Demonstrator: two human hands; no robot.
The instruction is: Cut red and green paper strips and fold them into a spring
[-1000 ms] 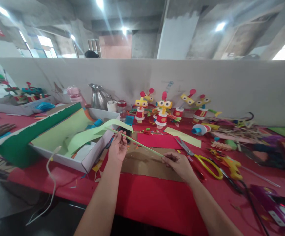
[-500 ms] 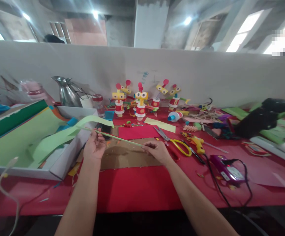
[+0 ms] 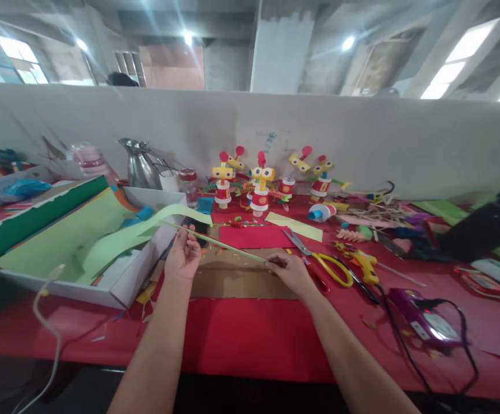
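A narrow light-green paper strip (image 3: 228,246) stretches between my two hands above a piece of brown cardboard (image 3: 236,279). My left hand (image 3: 184,253) pinches it near its left part, palm partly turned up. The strip's right end sits between the thumb and fingers of my right hand (image 3: 287,270). A red edge shows along the strip near my left fingers. Behind the strip lies a red paper sheet (image 3: 254,237). Yellow-handled scissors (image 3: 319,257) lie beside my right hand, blades toward the back left.
On the left stands a white box (image 3: 115,287) with green paper sheets. Several paper robot figures (image 3: 260,198) stand at the back. To the right are a yellow glue gun (image 3: 365,265), a purple power socket (image 3: 424,319) with a cord, a glue bottle (image 3: 322,213) and scraps.
The whole view has shifted, so everything sits further right in the picture. Both hands keep their hold on the strip, with hardly any change in pose.
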